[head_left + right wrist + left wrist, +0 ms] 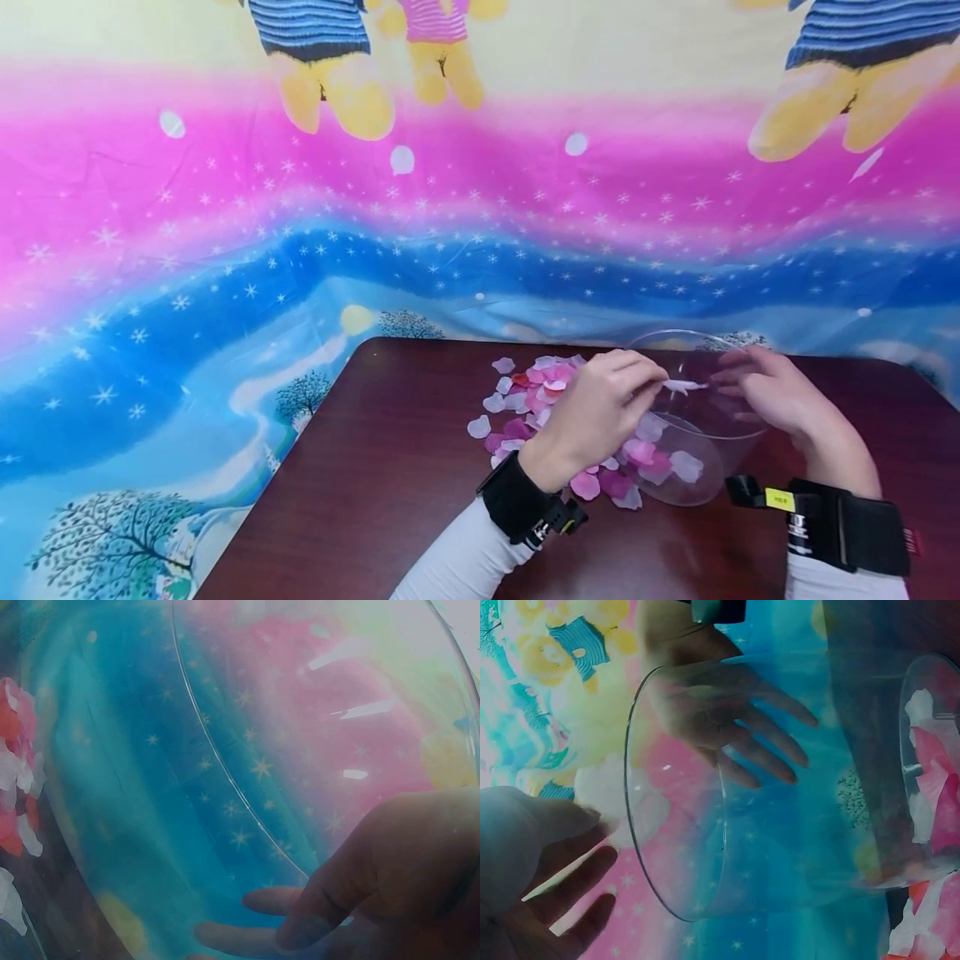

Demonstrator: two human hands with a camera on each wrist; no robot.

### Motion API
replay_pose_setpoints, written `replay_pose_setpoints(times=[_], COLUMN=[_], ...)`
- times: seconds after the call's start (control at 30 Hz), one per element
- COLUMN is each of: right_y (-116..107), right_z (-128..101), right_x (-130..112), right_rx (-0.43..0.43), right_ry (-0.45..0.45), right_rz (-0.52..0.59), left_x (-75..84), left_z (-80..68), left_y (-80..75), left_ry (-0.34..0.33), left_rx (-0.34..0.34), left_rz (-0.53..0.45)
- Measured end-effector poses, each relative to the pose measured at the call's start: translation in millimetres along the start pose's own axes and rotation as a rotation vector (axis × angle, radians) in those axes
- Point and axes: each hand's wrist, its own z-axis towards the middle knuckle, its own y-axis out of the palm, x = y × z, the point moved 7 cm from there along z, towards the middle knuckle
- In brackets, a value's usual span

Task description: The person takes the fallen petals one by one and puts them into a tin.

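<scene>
A clear cylindrical container point(738, 454) stands on the table, with several pink and white fabric petals point(660, 462) at its bottom. My left hand point(600, 408) is above the left side of its rim. Between thumb and fingers it pinches a white petal point(622, 796), which shows edge-on in the head view and overlaps the container's mouth in the left wrist view. At the container's right side is my right hand point(783, 392), its fingers extended and spread along the clear wall; they show through the plastic point(761, 742) in the left wrist view.
A loose heap of pink, white and red petals point(517, 429) lies on the dark brown table point(360, 492), left of the container and partly behind my left forearm. Behind the table's far edge hangs a colourful printed cloth point(480, 200).
</scene>
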Motion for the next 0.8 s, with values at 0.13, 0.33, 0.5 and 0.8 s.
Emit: replay_pose_setpoints(times=[0.13,0.33,0.5,0.8], right_y=[-1,-3,-3,-1], right_z=[0,0,0,1], right_x=[0,0,1,-1], right_rx=[0.005,0.009,0.003,0.005], right_ry=[0.007,0.012,0.013,0.000], right_rz=[-0.001,-0.005,-0.001,0.019], left_x=[2.7,-1.2,-11.4,-75.6], left_z=[-1.3,-2.6,-1.0,-13.8], left_y=[6.3,10.8,-0.8,-50.5], left_ry=[0.030,0.010,-0.022,-0.210], left_rx=[-0.052,-0.114,-0.112,-0.054], left_rz=[0.092,0.152,0.142,0.035])
